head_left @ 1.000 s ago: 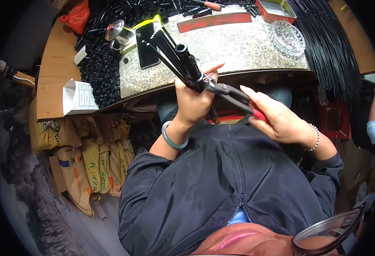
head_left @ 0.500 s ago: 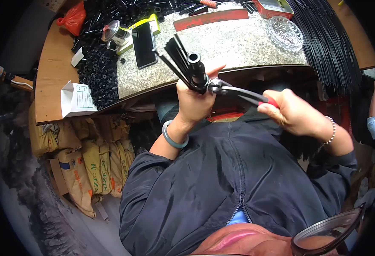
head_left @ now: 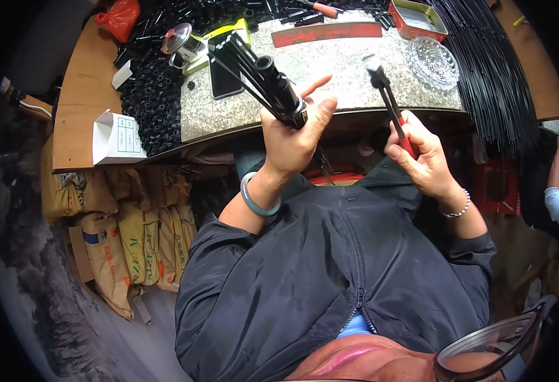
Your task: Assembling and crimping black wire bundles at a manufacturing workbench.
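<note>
My left hand (head_left: 287, 148) is wrapped round a black umbrella frame (head_left: 279, 91), a tube with a bundle of thin ribs fanned out beside it. The frame leans up and to the left above the table's front edge, and my left thumb and index finger stick out to its right. In my right hand (head_left: 423, 158) is a pair of red-handled pliers (head_left: 391, 102), gripped by the handles with the metal head upward. The pliers are apart from the frame, over the front of the stone slab (head_left: 349, 73).
Around the slab are a phone (head_left: 226, 84), a glass pot (head_left: 184, 44), a red strip (head_left: 327, 34), a red tin (head_left: 417, 28) and a glass dish (head_left: 443, 63). Black rods (head_left: 483, 76) lie right; black parts (head_left: 152, 102) and a white box (head_left: 115, 140) left. Another person's arm (head_left: 554, 172) shows far right.
The pliers have left the umbrella frame and swung upright, moving up and to the right. My left hand still holds the frame, its thumb now out to the right.
</note>
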A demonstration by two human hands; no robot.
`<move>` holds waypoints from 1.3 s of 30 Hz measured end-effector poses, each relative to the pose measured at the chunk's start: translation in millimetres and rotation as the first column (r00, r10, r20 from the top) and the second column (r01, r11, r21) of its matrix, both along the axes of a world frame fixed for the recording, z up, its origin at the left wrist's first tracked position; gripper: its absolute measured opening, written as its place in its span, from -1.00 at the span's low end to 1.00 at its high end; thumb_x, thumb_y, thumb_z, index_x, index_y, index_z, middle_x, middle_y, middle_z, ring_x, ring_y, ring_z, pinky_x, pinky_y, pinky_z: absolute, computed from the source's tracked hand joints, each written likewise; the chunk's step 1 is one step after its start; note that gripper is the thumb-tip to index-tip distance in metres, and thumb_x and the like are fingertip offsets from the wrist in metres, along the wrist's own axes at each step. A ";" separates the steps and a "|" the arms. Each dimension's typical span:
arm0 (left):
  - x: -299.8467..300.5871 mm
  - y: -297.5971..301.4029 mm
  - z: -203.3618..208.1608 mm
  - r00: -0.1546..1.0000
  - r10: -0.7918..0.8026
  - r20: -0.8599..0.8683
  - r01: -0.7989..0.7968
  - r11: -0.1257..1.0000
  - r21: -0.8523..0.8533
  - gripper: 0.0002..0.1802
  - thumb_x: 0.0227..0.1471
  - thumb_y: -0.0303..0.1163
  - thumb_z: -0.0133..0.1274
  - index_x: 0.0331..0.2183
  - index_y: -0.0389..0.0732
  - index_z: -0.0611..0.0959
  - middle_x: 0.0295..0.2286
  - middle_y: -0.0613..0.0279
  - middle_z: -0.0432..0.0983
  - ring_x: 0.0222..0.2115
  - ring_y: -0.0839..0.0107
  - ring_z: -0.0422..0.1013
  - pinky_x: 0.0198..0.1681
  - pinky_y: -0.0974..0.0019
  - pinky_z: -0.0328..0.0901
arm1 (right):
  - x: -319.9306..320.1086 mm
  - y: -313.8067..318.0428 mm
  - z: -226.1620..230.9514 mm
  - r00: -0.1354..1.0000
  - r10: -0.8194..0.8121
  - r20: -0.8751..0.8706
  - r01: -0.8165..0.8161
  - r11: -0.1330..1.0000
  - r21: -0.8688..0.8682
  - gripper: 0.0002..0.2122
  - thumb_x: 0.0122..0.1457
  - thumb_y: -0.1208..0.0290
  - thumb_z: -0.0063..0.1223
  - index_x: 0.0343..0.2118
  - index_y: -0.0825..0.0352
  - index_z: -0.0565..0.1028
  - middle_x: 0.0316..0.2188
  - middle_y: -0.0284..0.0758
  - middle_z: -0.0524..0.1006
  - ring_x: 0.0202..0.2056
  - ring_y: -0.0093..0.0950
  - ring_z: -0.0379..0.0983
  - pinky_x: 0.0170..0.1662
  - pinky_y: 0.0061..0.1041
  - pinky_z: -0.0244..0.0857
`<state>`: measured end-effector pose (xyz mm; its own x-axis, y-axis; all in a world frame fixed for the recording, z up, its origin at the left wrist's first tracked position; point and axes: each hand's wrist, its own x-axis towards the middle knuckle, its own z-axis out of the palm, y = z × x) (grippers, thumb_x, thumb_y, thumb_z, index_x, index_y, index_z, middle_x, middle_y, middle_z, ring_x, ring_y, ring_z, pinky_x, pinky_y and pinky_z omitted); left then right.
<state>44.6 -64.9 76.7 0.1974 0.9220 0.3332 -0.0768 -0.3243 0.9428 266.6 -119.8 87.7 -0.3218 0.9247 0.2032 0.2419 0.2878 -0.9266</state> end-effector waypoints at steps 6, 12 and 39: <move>19.0 -10.9 11.4 0.973 0.105 0.207 -0.062 0.977 -0.205 -0.91 -0.01 -0.55 0.06 -0.46 -0.39 0.59 -0.73 0.44 0.30 -0.67 0.74 0.20 -0.59 0.55 0.14 | -38.2 10.4 22.5 0.984 -0.167 -0.055 0.175 0.941 0.288 -0.62 -0.18 0.48 0.32 -0.22 0.40 0.52 -0.20 -0.24 0.43 -0.21 -0.49 0.35 -0.12 -0.55 0.20; 28.0 -13.2 16.1 0.980 0.153 0.128 -0.141 0.985 -0.100 -0.72 -0.01 -0.58 0.02 -0.70 -0.32 0.42 -0.63 0.30 0.45 -0.60 0.66 0.31 -0.54 0.52 0.21 | -63.6 22.2 25.7 0.979 -0.190 -0.077 0.205 0.885 0.418 -0.61 -0.18 0.48 0.32 -0.22 0.44 0.51 -0.21 -0.24 0.44 -0.18 -0.46 0.38 -0.12 -0.55 0.25; 31.2 -11.9 -0.1 0.981 0.193 -0.024 -0.185 0.964 0.190 -0.84 -0.03 -0.57 0.05 -0.34 -0.43 0.60 -0.62 0.35 0.47 -0.60 0.68 0.29 -0.53 0.54 0.21 | -57.8 18.1 18.1 0.955 -0.276 -0.107 0.296 0.889 0.348 -0.65 -0.18 0.46 0.32 -0.27 0.45 0.53 -0.25 -0.21 0.45 -0.19 -0.42 0.37 -0.10 -0.49 0.22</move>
<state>75.9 -76.9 76.7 0.0431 0.8664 0.4975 0.0412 -0.4991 0.8656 208.8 -101.7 105.8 -0.0337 0.8371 0.5460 0.3169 0.5271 -0.7885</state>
